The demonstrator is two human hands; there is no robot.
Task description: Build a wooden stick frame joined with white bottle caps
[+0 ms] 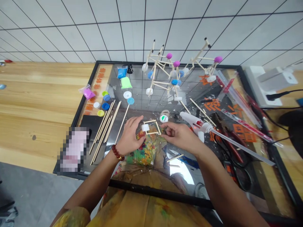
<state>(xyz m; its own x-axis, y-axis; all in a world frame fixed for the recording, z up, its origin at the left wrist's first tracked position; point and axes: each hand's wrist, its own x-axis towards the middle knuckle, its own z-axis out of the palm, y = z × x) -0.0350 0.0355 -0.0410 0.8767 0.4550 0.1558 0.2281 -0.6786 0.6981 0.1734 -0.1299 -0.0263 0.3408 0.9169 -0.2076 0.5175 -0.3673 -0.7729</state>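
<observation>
My left hand (131, 135) is curled around a small wooden stick frame (152, 127) with a white cap (145, 127) on it, holding it just above the glossy framed board (99, 67). My right hand (181, 136) sits on the frame's right side, fingers pinched near its corner. A white glue gun (197, 123) lies right beside my right hand. Two finished stick models with purple, blue and white caps (170, 74) stand at the far side of the board.
Several long wooden sticks (105, 129) lie left of my left hand. Loose coloured bottle caps (104, 102), small bags of clay (125, 78) and a pink bag (88, 93) lie behind them. Clear plastic sleeves (239, 104) and a power strip (262, 88) are at right.
</observation>
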